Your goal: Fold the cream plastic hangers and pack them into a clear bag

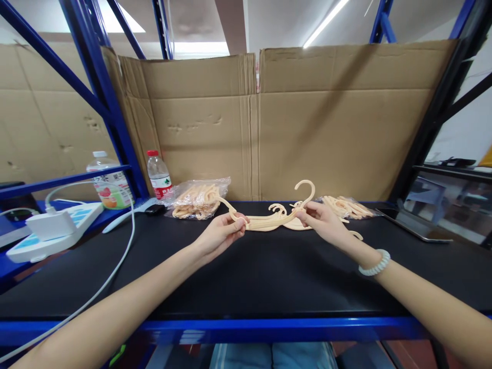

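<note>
Cream hanger (267,224) stretches between your hands over the smooth black tabletop (261,282). Your left hand (225,233) pinches its left end; your right hand (325,221) pinches it below a curved hook. Beyond lie loose hangers (279,208), with crinkled clear bags of hangers far left (200,199) and far right (348,206).

Moulded in smooth, low-sheen plastic on the cream, hook-topped hanger (265,225). Finished matt and smooth across the flat, black bench (269,274). Painted glossy, apparently over metal, along the straight, blue rail (269,330). Dull, creased cardboard in the brown, upright panel (346,128). Shiny, crinkled film on the clear, lumpy plastic bag (222,186). Glossy plastic in the transparent, red-capped bottle (158,168).
</note>
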`<action>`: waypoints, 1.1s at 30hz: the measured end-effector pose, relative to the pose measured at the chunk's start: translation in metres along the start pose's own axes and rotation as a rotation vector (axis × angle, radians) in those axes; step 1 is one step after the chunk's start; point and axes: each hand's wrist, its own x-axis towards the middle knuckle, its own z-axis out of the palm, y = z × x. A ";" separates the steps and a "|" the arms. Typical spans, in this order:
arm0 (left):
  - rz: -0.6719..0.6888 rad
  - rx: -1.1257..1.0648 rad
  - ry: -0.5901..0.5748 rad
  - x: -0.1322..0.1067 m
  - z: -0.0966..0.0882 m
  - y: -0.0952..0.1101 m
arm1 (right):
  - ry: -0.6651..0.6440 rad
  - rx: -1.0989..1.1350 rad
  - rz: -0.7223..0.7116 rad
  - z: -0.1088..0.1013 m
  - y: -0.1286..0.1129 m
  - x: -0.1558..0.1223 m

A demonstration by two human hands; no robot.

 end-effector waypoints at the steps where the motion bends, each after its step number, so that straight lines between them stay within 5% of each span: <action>1: -0.013 -0.018 -0.003 0.000 0.000 0.001 | 0.020 -0.009 -0.022 0.000 -0.001 -0.001; 8: -0.135 -0.080 -0.151 -0.004 0.001 0.005 | 0.110 -0.060 -0.146 0.002 -0.010 -0.007; 21: -0.135 -0.097 -0.191 -0.003 -0.001 0.000 | 0.176 -0.167 -0.299 0.011 -0.020 -0.015; 33: -0.042 -0.007 -0.077 -0.005 0.004 -0.008 | 0.220 -0.217 -0.385 0.022 -0.027 -0.024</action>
